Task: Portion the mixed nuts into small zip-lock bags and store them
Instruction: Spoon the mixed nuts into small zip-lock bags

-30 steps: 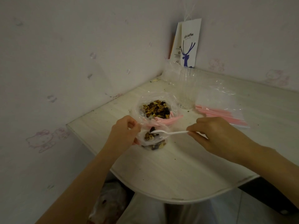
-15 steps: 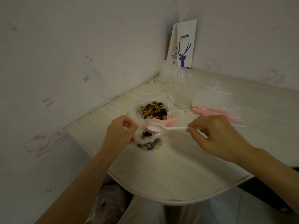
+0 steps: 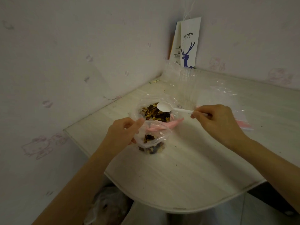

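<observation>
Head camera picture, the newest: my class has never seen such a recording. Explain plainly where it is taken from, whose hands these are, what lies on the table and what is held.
No machine here: the camera sits on a person's head, looking down at their own bare hands. The left hand holds a small zip-lock bag open, partly filled with nuts. The right hand pinches a white spoon, its bowl empty, above the big bag of mixed nuts. The pale table also carries spare zip-lock bags and stacked clear cups; a paper bag stands in the corner.
</observation>
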